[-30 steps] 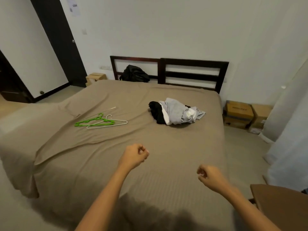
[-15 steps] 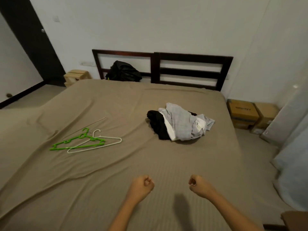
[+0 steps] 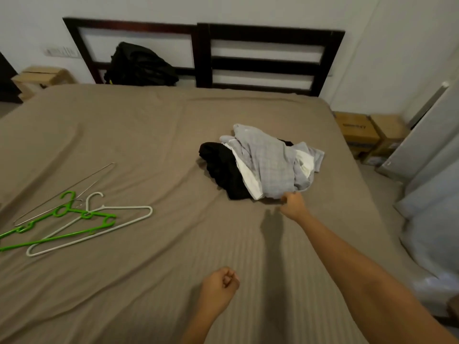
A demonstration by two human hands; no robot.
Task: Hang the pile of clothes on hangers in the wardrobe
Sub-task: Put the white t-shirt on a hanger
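Well left of both hands, the hangers [image 3: 82,214] lie untouched on the bed [image 3: 149,135]. The left hand [image 3: 218,291] stays a curled, empty fist near the body. The right hand [image 3: 293,204], fisted beside it a moment ago, has stretched forward to the near edge of the pile of clothes [image 3: 258,162], fingers curled at the grey garment's [image 3: 273,177] hem; whether they grip it I cannot tell. The first pick-up seems to be starting.

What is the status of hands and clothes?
Left hand fisted, empty. Right hand at near edge of clothes pile, grip unclear. Hangers on bed, untouched. Nothing blocking.
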